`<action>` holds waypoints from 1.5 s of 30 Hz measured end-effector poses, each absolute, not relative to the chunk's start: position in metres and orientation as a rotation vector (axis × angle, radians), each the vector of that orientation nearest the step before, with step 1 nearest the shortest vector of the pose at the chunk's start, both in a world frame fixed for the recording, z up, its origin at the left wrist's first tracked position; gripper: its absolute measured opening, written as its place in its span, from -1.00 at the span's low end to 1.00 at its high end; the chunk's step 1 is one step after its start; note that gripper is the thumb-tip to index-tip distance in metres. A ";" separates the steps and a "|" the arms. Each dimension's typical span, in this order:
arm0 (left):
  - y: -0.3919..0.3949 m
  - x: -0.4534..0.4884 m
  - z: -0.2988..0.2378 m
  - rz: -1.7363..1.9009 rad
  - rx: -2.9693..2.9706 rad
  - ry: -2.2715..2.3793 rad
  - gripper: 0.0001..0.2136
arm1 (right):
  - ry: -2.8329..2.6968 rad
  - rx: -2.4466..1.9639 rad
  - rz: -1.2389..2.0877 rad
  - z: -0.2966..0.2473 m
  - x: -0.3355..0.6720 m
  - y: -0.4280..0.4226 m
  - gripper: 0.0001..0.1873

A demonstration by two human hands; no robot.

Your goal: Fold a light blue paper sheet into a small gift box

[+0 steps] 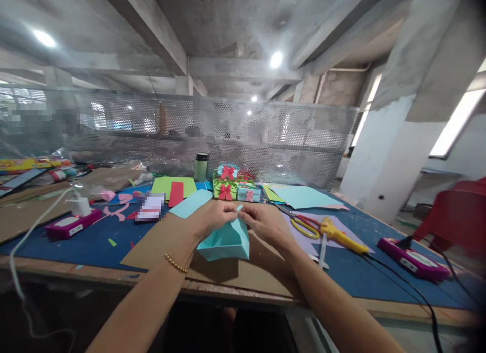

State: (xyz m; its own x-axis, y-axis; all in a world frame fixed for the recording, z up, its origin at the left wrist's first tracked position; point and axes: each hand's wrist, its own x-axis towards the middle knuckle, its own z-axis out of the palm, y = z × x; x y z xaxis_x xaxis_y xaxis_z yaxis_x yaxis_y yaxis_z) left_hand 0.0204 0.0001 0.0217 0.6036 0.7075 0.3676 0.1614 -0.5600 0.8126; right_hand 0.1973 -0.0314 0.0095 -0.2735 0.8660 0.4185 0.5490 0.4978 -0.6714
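Both hands pinch the upper edge of a folded light-blue paper box [225, 245], held just above a brown cardboard sheet [159, 244]. My left hand [217, 219], below which a gold bead bracelet [175, 263] circles the wrist, is closed on the box's far left rim. From the right, my right hand [261, 221] grips its far corner, where a small paper tab [239, 208] sticks up between the fingertips. Behind the hands stand several small paper boxes [227, 183] in green and blue, with red and pink bows.
Scissors [306, 226] and a yellow glue gun [341, 235] lie at right on purple paper. Purple power strips [412, 259] [74, 224] with cords sit at both sides. A green jar [201, 167], coloured paper [304, 196] and a metal mesh screen [228, 135] are farther back.
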 end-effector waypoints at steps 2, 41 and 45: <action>0.001 0.020 0.020 0.907 2.045 0.692 -0.81 | -1.961 -1.175 0.536 0.013 0.199 -0.035 -0.55; 0.001 0.021 0.017 0.939 2.107 0.594 -0.65 | -1.965 -1.154 0.604 0.026 0.200 -0.048 -0.60; 0.012 0.023 0.011 1.219 1.742 0.598 -0.55 | -1.991 -1.156 0.478 0.020 0.208 -0.039 -0.71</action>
